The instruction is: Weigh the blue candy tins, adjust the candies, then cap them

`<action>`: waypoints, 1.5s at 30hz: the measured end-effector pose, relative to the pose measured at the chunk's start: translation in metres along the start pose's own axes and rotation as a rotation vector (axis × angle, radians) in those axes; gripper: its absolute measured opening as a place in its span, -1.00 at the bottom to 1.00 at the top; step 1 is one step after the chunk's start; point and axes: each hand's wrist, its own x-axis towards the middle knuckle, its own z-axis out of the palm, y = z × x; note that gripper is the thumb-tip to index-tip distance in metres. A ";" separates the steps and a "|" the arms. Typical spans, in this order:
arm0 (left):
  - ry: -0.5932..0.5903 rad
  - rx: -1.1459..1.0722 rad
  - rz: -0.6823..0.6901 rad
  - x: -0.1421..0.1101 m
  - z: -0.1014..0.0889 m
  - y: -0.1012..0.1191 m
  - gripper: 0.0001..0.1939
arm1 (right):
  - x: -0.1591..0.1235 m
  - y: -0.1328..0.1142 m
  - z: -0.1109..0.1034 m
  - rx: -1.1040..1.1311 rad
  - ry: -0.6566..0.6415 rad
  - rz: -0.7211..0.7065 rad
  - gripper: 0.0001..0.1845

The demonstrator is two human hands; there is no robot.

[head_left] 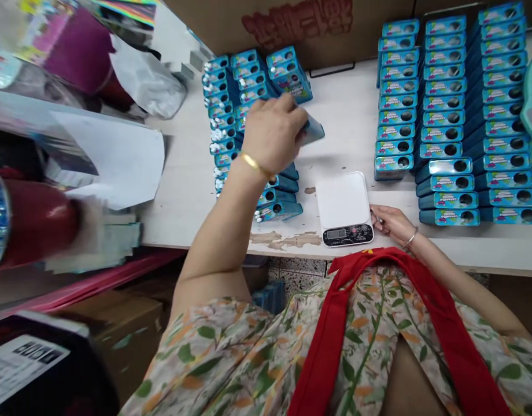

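Above the white tabletop [344, 138], a slim blue rectangular box [313, 132] is gripped in the fingers of the left hand [271, 134], beside rows of similar blue boxes [252, 81]. The right hand [394, 223] is placed beside a flat white digital scale [343, 199], fingers curled; whether anything is pinched cannot be told.
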 end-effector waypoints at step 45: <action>0.362 -0.572 0.014 -0.132 0.059 0.173 -0.67 | -0.057 0.004 0.024 0.409 -0.021 0.173 -0.85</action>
